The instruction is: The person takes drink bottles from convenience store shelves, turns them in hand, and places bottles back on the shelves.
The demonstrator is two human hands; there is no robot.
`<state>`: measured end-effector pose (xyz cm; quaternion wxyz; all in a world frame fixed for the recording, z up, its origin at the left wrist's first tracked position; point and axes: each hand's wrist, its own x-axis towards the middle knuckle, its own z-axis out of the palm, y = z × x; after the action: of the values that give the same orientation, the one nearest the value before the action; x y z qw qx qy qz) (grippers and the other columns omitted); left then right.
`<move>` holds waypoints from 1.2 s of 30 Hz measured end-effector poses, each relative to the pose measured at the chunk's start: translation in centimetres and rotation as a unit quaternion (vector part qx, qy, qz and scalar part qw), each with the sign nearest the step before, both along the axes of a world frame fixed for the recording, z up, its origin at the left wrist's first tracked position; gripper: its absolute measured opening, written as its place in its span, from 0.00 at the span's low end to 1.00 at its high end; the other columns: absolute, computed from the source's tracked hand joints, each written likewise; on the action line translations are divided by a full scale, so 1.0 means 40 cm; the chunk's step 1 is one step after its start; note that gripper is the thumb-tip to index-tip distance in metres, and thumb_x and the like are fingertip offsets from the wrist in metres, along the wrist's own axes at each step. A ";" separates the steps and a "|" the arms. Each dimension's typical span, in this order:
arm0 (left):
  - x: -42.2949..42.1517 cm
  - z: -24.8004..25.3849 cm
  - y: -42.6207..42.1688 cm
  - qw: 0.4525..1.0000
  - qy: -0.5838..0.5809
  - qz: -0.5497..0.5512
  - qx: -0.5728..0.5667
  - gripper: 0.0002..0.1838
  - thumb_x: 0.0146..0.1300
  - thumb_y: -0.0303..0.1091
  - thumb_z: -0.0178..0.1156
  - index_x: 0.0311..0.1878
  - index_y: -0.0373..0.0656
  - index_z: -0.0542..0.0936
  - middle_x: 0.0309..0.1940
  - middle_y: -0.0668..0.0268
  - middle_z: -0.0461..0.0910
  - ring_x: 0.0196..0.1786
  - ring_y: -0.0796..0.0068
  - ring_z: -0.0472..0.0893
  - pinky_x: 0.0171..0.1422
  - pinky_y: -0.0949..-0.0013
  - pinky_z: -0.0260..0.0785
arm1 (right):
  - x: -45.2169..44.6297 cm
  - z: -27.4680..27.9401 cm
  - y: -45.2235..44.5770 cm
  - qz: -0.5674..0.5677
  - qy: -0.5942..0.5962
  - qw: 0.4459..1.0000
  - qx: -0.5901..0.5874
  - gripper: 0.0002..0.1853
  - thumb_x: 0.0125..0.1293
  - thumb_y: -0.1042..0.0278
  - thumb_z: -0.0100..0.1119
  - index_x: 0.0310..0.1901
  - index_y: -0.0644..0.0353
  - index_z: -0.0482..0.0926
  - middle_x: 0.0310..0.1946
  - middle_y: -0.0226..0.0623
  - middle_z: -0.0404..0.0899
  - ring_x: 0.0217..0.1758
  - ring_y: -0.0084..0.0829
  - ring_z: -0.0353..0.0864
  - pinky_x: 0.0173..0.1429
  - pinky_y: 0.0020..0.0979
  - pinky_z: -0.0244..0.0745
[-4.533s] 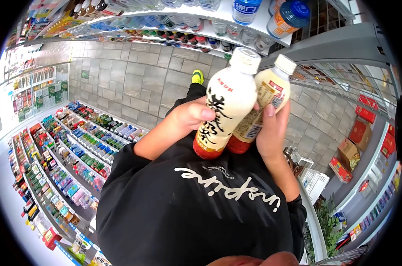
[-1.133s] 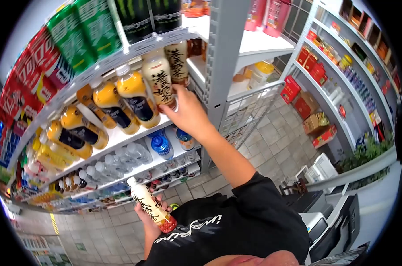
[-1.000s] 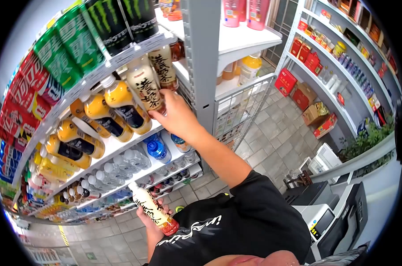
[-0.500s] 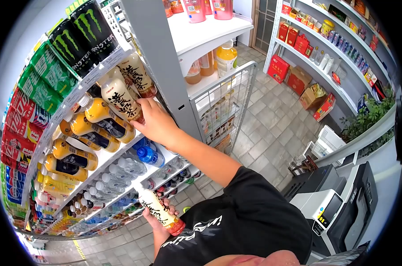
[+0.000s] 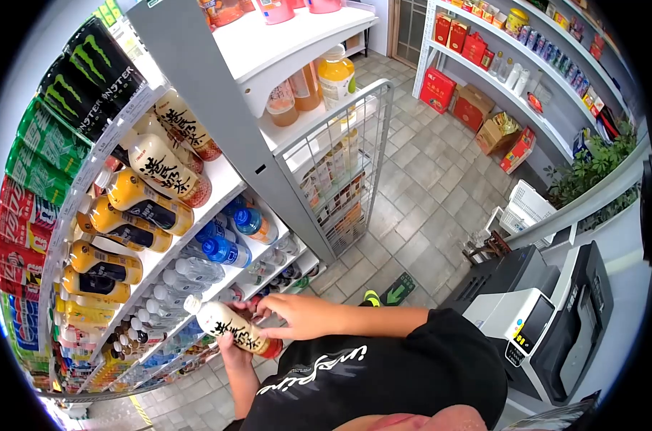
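A cream milk tea bottle [image 5: 232, 327] with black characters, a white cap and a red base is tilted in front of my body. My left hand [image 5: 234, 353] grips it from below, its fingertips showing on the far side. My right hand [image 5: 291, 316] is at the bottle's lower half, thumb against the near side and fingers curled over the far side. On the drinks shelf, a similar milk tea bottle [image 5: 164, 169] leans near the upright post, with another bottle [image 5: 186, 128] just behind it. Neither hand touches the shelf.
Yellow-orange bottles [image 5: 150, 201] line the same shelf, below black cans [image 5: 89, 75]. A grey post [image 5: 218, 122] and wire rack [image 5: 340, 172] stand beside it. A printer [image 5: 516, 330] is at the right, red boxes [image 5: 437, 90] farther back.
My right hand has let go of the shelf bottle and come down to the bottle in my left hand. The view has shifted right, showing more floor and a green floor sign.
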<state>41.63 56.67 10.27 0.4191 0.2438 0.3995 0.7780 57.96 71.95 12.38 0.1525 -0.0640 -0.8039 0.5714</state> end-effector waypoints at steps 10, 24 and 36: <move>0.082 0.093 0.138 0.954 0.221 -0.189 -0.070 0.48 0.62 0.50 0.72 0.74 0.33 0.60 0.66 0.47 0.74 0.67 0.58 0.76 0.75 0.56 0.66 | 0.066 -0.014 -0.028 -0.067 0.057 0.989 -0.117 0.40 0.61 0.53 0.76 0.68 0.64 0.66 0.56 0.54 0.81 0.54 0.53 0.86 0.58 0.44 0.81; 0.125 -0.014 0.110 0.883 0.222 -0.384 -0.154 0.57 0.66 0.41 0.73 0.84 0.38 0.41 0.74 0.56 0.65 0.76 0.65 0.66 0.78 0.59 0.61 | 0.147 -0.042 -0.027 -0.310 0.148 0.923 -0.173 0.31 0.75 0.52 0.63 0.65 0.69 0.65 0.51 0.53 0.82 0.54 0.44 0.86 0.58 0.41 0.79; 0.180 -0.011 0.129 0.899 0.203 -0.327 -0.207 0.44 0.67 0.24 0.69 0.80 0.39 0.53 0.64 0.60 0.73 0.62 0.73 0.78 0.65 0.66 0.75 | 0.143 -0.032 -0.003 -0.302 0.038 0.926 -0.224 0.28 0.78 0.52 0.61 0.64 0.67 0.65 0.49 0.46 0.83 0.50 0.33 0.84 0.54 0.36 0.79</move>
<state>48.84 61.81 9.84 0.6009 0.4213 0.5256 0.4303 63.67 71.81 11.12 0.3298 -0.3150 -0.5908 0.6655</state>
